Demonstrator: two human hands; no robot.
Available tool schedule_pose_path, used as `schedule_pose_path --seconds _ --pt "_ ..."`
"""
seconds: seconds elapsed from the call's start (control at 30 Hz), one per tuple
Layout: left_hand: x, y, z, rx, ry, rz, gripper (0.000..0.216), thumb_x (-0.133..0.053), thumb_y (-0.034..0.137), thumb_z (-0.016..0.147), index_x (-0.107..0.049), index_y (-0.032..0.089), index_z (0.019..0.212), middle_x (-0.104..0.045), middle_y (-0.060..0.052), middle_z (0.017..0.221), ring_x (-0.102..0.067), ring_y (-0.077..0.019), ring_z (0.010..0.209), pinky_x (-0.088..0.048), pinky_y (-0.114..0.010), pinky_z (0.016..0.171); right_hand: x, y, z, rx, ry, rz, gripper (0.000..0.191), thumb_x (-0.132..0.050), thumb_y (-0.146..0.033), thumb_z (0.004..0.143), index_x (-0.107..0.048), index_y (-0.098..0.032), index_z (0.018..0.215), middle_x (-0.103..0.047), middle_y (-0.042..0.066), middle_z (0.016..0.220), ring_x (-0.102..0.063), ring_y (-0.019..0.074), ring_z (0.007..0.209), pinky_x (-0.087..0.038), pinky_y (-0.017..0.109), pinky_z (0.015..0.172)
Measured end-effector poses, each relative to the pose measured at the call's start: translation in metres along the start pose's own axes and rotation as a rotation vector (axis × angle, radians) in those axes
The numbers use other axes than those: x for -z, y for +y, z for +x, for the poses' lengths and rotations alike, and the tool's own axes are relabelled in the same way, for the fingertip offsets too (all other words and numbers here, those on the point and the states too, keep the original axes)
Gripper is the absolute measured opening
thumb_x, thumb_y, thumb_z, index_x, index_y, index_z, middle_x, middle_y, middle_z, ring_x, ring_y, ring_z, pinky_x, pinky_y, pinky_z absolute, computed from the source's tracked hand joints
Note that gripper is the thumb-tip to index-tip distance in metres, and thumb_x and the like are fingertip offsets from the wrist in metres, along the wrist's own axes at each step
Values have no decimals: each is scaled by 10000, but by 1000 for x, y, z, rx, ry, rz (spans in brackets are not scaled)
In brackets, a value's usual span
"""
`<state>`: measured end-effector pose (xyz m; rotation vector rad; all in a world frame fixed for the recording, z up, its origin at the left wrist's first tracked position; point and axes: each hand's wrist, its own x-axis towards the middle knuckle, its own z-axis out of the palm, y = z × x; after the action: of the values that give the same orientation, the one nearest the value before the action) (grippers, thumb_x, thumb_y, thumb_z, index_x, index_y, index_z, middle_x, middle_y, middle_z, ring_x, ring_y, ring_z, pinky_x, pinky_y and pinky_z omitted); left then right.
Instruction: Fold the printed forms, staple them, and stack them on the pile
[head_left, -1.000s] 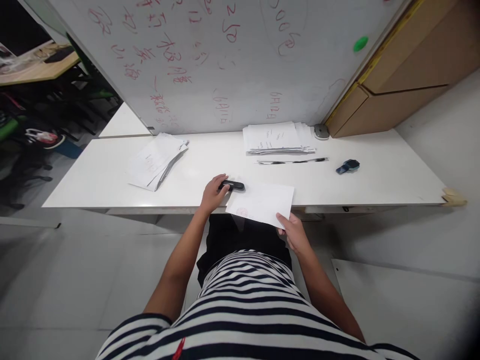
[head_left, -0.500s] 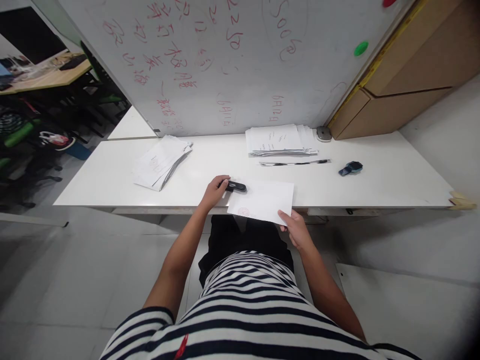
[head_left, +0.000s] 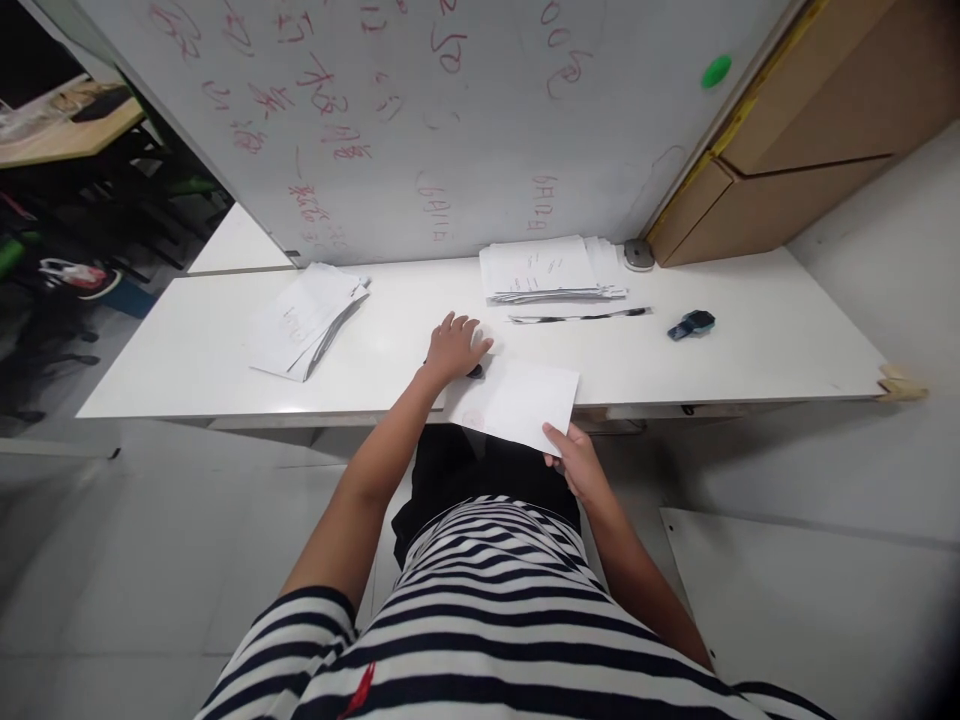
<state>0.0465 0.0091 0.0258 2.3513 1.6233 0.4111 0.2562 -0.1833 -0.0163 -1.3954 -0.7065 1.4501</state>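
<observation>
My left hand point(head_left: 456, 350) is open, its fingers spread, palm down over a black stapler point(head_left: 477, 371). Most of the stapler is hidden under that hand; only its front end shows, beside the left part of the white paper point(head_left: 525, 396). My right hand point(head_left: 577, 463) grips the near right corner of the paper, thumb on top. The sheet lies partly on the white table and juts over its front edge, with a faint red stamp near its left end.
A paper stack point(head_left: 307, 315) lies to the left, another stack point(head_left: 540, 268) at the back by the whiteboard point(head_left: 480, 150). A dark thin strip point(head_left: 581, 316) and a blue-black watch point(head_left: 691, 324) lie to the right. Cardboard boxes point(head_left: 795, 210) stand at the back right.
My left hand has let go of the stapler's end, moved forward and spread its fingers above it. My right hand keeps hold of the paper. The view has shifted slightly.
</observation>
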Motion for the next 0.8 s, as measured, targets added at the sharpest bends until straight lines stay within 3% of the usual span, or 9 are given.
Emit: schedule_pose_path --seconds 0.33,0.57,0.8 --pt "-12 5 -4 -97 41 35 426 -331 413 949 -523 221 1277 -440 -110 1440 -164 -338 1447 -67 -637 1134 -5 6 -1 -19 26 14 362 -709 -517 718 -589 -186 804 -551 -44 557 -435 81 423 -297 232 419" --pt "-1 -2 1 18 6 -124 536 -312 553 938 -466 235 1342 -435 -100 1454 -230 -337 1426 -295 -556 1086 -10 8 -3 8 58 -8 375 -703 -535 714 -579 -192 802 -552 -42 568 -434 87 438 -275 233 415" --pt "20 -10 -24 31 357 -400 463 -215 476 989 -495 228 1262 -552 -80 1321 -485 -192 1250 -410 -371 1029 -14 1 -9 32 63 -34 362 -702 -516 724 -571 -189 808 -620 -12 639 -429 90 460 -321 243 437"
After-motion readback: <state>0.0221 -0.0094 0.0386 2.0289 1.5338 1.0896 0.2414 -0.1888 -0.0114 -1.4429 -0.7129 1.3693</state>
